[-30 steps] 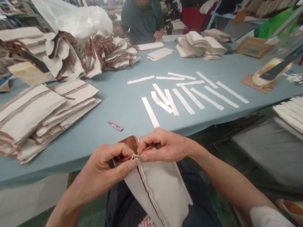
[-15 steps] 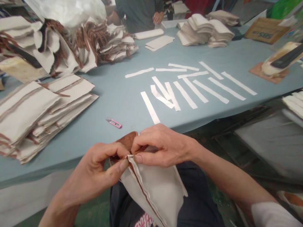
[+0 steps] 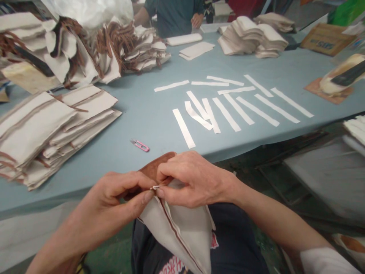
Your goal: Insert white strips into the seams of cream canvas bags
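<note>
A cream fabric piece (image 3: 189, 224) with a brown-edged seam hangs over my lap, its top end held up near the table's front edge. My left hand (image 3: 122, 199) pinches that top end between thumb and forefinger. Right beside it, my right hand (image 3: 189, 179) grips the same end, thumb against the cream edge. Behind the fingers shows a brown leather-like part (image 3: 156, 166) of the piece. The exact spot between the fingertips is partly hidden. On the table just beyond my hands lie pink thread snips (image 3: 140, 145).
White strips (image 3: 184, 128) lie spread across the blue-grey table (image 3: 137, 110). Stacked cream pieces (image 3: 37, 129) sit at left, with a brown-and-cream pile (image 3: 114, 49) behind. Folded cream stacks (image 3: 242, 36), a cardboard box (image 3: 327, 38) and a black-handled tool (image 3: 349, 74) stand farther off. Another person (image 3: 176, 17) is across the table.
The top end of the cream piece has folded over and tipped toward the table between my fingers. More of the brown part shows. The view has shifted slightly.
</note>
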